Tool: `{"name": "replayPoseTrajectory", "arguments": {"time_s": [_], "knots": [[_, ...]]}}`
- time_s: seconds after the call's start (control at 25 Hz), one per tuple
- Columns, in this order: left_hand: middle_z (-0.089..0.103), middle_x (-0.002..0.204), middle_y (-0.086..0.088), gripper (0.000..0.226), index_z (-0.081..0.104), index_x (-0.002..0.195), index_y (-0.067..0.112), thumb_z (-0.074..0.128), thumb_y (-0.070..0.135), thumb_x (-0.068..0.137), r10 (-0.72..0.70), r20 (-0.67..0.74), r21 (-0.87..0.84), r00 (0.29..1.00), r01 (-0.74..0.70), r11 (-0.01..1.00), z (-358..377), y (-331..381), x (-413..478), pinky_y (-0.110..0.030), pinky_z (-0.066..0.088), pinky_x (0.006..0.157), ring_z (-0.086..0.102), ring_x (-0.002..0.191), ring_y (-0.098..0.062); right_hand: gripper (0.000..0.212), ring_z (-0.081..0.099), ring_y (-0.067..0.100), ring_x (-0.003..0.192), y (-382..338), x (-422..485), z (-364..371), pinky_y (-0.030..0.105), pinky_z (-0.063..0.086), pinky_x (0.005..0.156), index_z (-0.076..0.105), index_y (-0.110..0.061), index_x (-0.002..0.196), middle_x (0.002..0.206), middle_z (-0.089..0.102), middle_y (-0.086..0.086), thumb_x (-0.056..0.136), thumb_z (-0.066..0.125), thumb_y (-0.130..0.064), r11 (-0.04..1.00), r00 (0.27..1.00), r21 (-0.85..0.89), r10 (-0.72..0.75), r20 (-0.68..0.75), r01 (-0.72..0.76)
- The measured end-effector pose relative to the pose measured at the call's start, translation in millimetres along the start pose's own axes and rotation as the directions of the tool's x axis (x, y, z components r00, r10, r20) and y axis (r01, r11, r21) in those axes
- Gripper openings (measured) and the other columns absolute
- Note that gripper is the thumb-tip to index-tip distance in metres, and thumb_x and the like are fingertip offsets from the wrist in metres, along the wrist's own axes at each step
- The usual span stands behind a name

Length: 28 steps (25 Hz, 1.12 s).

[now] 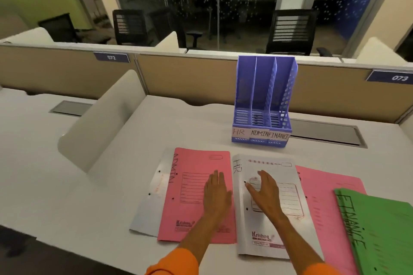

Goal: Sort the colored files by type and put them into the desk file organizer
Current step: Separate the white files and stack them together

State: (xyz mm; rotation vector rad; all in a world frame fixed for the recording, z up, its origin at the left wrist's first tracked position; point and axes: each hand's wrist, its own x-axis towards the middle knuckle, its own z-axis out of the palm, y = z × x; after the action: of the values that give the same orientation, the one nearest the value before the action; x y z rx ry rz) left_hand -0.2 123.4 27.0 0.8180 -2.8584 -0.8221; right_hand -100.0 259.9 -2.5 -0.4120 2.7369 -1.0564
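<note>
Five flat card files lie fanned across the white bench [89, 196] in front of me; none is in the organizer yet. Both hands are spread flat with fingers straight and grip nothing. My left hand [216, 192] rests on the pink card file marked ADMIN [192, 185], and my right hand [266, 192] rests on the white card file marked HR [290, 196].

The purple slotted plastic file organizer [263, 82] stands upright farther back on the bench, well apart from the files. Its three compartments are labelled HR, ADMIN and FINANCE from left to right, and all look empty.

Remaining stock:
- A second white file [145, 210] lies partly under the ADMIN file.
- A second pink file [324, 196] lies partly under the HR file; its marking is too faint to read.
- A green card file marked FINANCE [384, 230] lies at the right edge and overlaps that pink one.

Step in hand, as I judge it: reading labels and separating types. Recommended practice is to slide each overlapped file clear before lifting it and confirm its written label, since colour alone may not decide type. Each file should then go in spine down, matched to the slot label. The thin card will likely flex, so a long edge needs support.
</note>
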Motion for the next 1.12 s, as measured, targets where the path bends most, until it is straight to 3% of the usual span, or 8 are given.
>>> {"name": "replayPoseTrajectory", "arguments": {"time_s": [0.32,0.52,0.64,0.76,0.88,1.0,1.12], "knots": [[0.011,0.164,-0.010,0.072,0.014,0.155,0.010,0.053,0.032,0.098,-0.103,-0.020,-0.019,0.994,0.103,0.995,-37,-84,8,-0.042,0.017,0.124,0.010,0.152,-0.027,0.068,0.043,0.028,0.129,-61,-7,58,0.042,0.033,0.107,0.045,-0.010,0.135,0.141,0.048,0.011,0.082,0.065,-0.048,0.990,0.986,-0.034,-0.135,0.101,0.139],[0.026,0.160,-0.010,0.062,0.024,0.152,0.010,0.051,0.025,0.098,-0.165,-0.103,-0.007,0.981,0.165,0.986,-57,-134,14,-0.037,0.027,0.121,0.025,0.147,-0.025,0.072,0.036,0.028,0.136,-80,-9,84,0.041,0.028,0.111,0.041,-0.009,0.140,0.147,0.041,0.013,0.084,0.064,-0.047,0.985,0.979,-0.080,-0.142,0.148,0.155],[0.022,0.162,-0.008,0.057,0.020,0.154,0.011,0.039,0.015,0.100,-0.167,-0.123,0.080,0.978,0.178,0.981,-66,-164,16,-0.036,0.020,0.123,0.021,0.150,-0.023,0.072,0.035,0.027,0.136,-88,-12,97,0.040,0.028,0.112,0.040,-0.009,0.140,0.147,0.040,0.012,0.083,0.065,-0.046,0.986,0.978,-0.074,-0.134,0.160,0.147],[0.012,0.164,-0.008,0.064,0.014,0.155,0.011,0.043,0.013,0.098,-0.094,-0.082,0.219,0.992,0.110,0.970,-70,-179,15,-0.039,0.011,0.125,0.009,0.152,-0.025,0.074,0.036,0.026,0.135,-92,-14,104,0.039,0.029,0.111,0.040,-0.009,0.141,0.147,0.041,0.012,0.083,0.065,-0.048,0.983,0.976,-0.095,-0.138,0.168,0.155],[0.010,0.165,-0.009,0.060,0.013,0.155,0.011,0.037,0.026,0.101,-0.013,-0.024,0.313,1.000,0.020,0.950,-70,-196,18,-0.043,0.005,0.123,0.004,0.153,-0.027,0.073,0.036,0.026,0.136,-98,-19,115,0.038,0.027,0.112,0.040,-0.009,0.141,0.147,0.040,0.013,0.083,0.065,-0.046,0.983,0.975,-0.097,-0.140,0.172,0.158],[0.026,0.160,-0.011,0.060,0.027,0.152,0.010,0.042,0.033,0.099,0.046,0.019,0.335,0.999,-0.049,0.941,-67,-204,19,-0.044,0.009,0.121,0.017,0.150,-0.030,0.073,0.037,0.026,0.135,-99,-22,120,0.038,0.028,0.112,0.040,-0.008,0.140,0.147,0.041,0.013,0.083,0.065,-0.046,0.983,0.979,-0.106,-0.134,0.153,0.151],[0.047,0.149,-0.012,0.053,0.045,0.144,0.009,0.041,0.033,0.096,0.096,0.052,0.382,0.994,-0.109,0.918,-63,-219,22,-0.047,0.024,0.116,0.036,0.143,-0.032,0.073,0.037,0.027,0.135,-97,-27,123,0.038,0.028,0.112,0.041,-0.007,0.140,0.146,0.041,0.014,0.083,0.065,-0.047,0.982,0.982,-0.134,-0.116,0.146,0.136]]}}
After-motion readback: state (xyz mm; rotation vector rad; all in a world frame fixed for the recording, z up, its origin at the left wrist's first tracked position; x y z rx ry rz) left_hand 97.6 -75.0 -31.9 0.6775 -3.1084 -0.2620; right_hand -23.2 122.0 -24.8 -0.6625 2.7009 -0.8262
